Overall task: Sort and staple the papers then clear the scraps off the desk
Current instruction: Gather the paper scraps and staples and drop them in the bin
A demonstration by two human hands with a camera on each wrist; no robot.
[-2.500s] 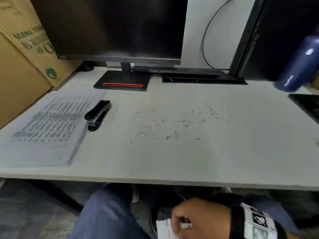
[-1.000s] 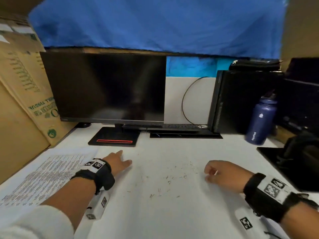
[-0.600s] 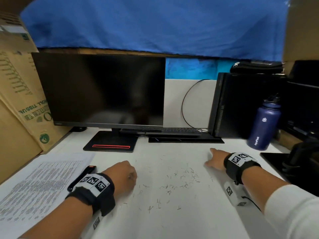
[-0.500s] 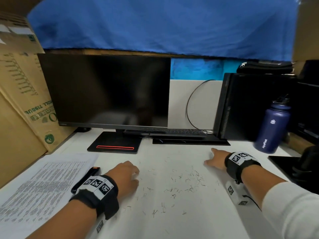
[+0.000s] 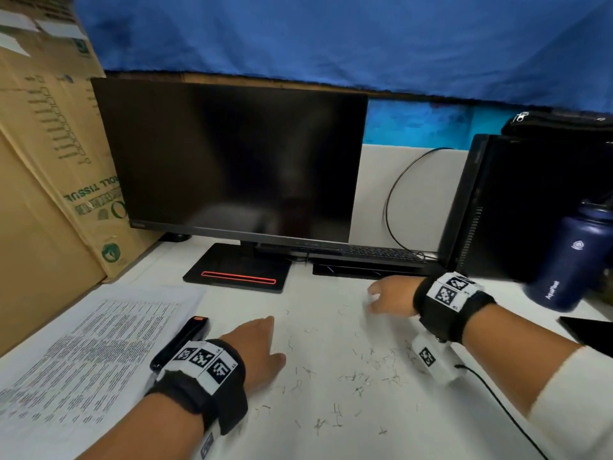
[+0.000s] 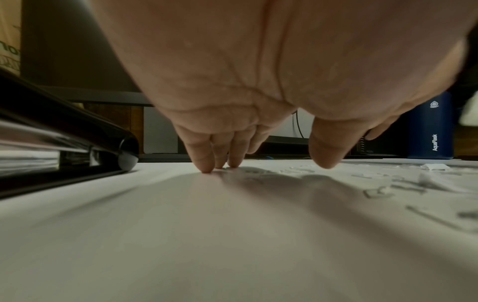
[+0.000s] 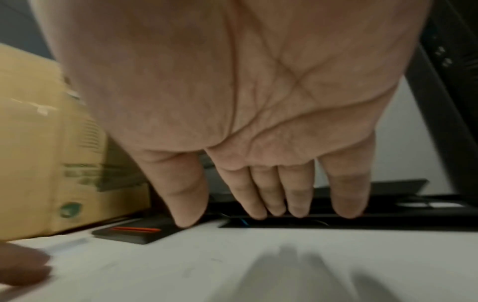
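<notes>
Several small staple scraps (image 5: 358,370) lie scattered over the middle of the white desk (image 5: 331,436). My left hand (image 5: 262,340) lies palm down at their left edge. Its fingertips (image 6: 207,168) touch the desk and hold nothing. My right hand (image 5: 388,295) hovers just above the desk at the scraps' far right side, with its fingers (image 7: 297,194) straight and empty. A black stapler (image 5: 185,336) with a red tip lies just left of my left wrist. The printed paper stack (image 5: 83,353) lies at the desk's left.
A dark monitor (image 5: 232,161) on a black base (image 5: 238,270) and a keyboard (image 5: 365,252) stand at the back. A PC tower (image 5: 530,207) and a blue bottle (image 5: 570,263) stand at the right. Cardboard boxes (image 5: 49,161) line the left.
Both hands came up onto the desk, one at each side of the scraps. In the last half second my left hand's fingers flattened and my right hand slid a little to the left.
</notes>
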